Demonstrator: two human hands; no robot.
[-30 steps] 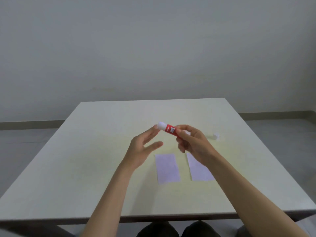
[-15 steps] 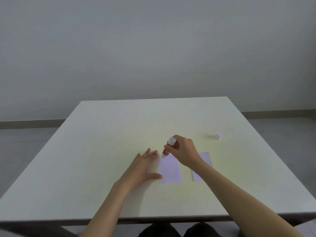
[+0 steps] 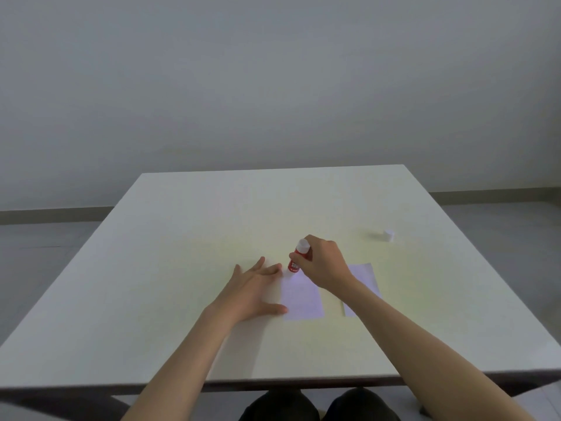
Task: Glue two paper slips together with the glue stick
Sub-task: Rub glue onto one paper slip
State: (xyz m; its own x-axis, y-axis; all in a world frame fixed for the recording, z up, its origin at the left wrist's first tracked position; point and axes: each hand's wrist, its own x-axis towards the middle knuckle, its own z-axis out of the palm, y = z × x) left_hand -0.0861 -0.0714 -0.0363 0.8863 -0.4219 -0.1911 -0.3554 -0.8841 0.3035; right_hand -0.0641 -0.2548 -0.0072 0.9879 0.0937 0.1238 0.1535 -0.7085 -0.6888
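Note:
Two pale paper slips lie side by side on the white table [image 3: 170,268]. The left slip [image 3: 302,297] is in the middle; the right slip [image 3: 362,276] is partly hidden by my right forearm. My right hand [image 3: 323,264] grips a red glue stick [image 3: 299,259], tilted, its lower end on the far left corner of the left slip. My left hand [image 3: 253,288] lies flat on the table, fingers spread, thumb and fingertips touching the left slip's left edge.
A small white cap [image 3: 389,235] sits on the table to the far right, apart from the slips. The table's near edge runs just above my knees. A grey wall stands behind the table.
The right hand came down from mid-air and set the glue stick's end on the left slip. The left hand dropped flat onto the table beside that slip.

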